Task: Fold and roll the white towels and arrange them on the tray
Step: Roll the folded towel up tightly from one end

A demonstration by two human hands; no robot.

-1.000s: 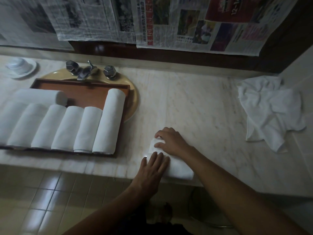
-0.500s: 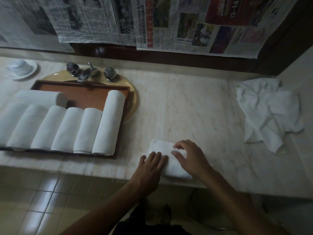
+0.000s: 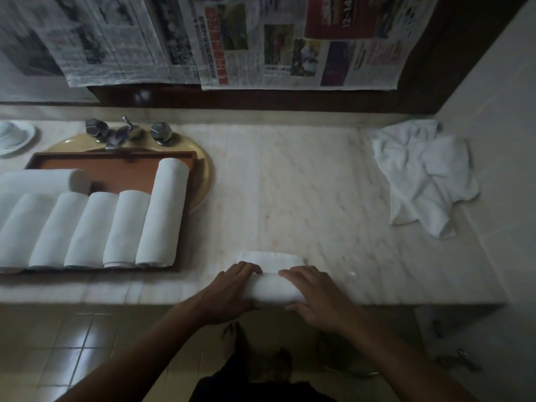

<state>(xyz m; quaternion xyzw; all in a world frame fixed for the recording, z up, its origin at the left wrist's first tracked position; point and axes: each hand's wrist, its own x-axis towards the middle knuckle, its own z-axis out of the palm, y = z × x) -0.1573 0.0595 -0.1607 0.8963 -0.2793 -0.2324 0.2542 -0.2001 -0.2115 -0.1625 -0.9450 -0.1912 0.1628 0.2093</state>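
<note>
Towel (image 3: 274, 287), half rolled, was gripped by left hand (image 3: 232, 288) and right hand (image 3: 316, 297), fingers (image 3: 249, 268) curled over its ends. A flat tail was seen beyond them; finishing the roll, then a carry to the tray (image 3: 116, 156) leftward, was judged next.

One head-worn camera looks forward and steeply down, close over the pale marble worktop (image 3: 304, 184); hanging newspaper sheets (image 3: 275, 39) at twelve o'clock, tiled floor (image 3: 72, 343) at six.

White towel (image 3: 274, 287) sits part-rolled at the front edge of the counter (image 3: 290, 198). A row of neat rolls (image 3: 87, 227) fills the brown wooden tray (image 3: 116, 166), with one more crosswise behind. There's a crumpled pile (image 3: 420, 175) far right.
</note>
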